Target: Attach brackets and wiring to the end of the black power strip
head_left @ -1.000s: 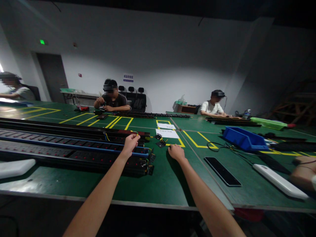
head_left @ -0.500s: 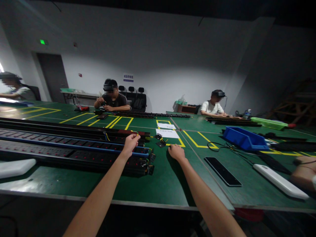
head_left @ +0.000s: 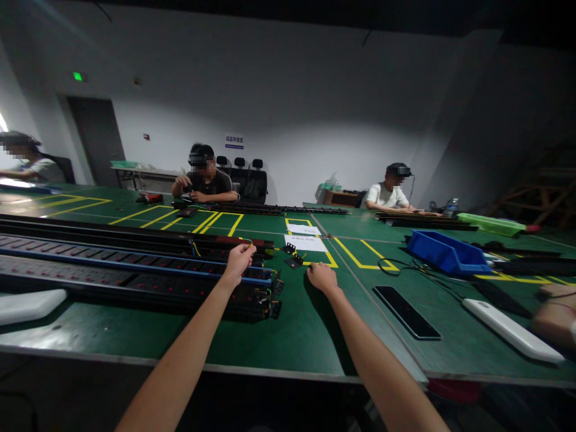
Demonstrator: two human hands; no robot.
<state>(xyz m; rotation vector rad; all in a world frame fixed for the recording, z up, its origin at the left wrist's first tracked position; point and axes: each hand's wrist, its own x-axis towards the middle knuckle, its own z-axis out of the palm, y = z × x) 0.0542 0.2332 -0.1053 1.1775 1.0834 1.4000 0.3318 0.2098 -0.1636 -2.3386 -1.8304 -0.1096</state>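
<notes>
My left hand (head_left: 238, 264) is closed in a pinch on a thin yellow-green wire (head_left: 246, 241), above the ends of several long black power strips (head_left: 171, 282). These strips lie side by side, with rows of small red marks and a blue edge on one. Small black end pieces (head_left: 275, 307) with wires stick out at their right ends. On the green table my right hand (head_left: 322, 277) rests with its fingers curled under; whatever they may hold is hidden. Just left of it lie black brackets (head_left: 293, 261) with short yellow wires, apart from the hand.
White paper sheets (head_left: 306, 243) lie beyond my hands. To the right are a dark phone (head_left: 406, 312), a white slab-like device (head_left: 512, 330), a blue bin (head_left: 445, 252) and black cables (head_left: 420, 271). Another person's arm (head_left: 555, 312) reaches in at the right edge. Co-workers sit across the table.
</notes>
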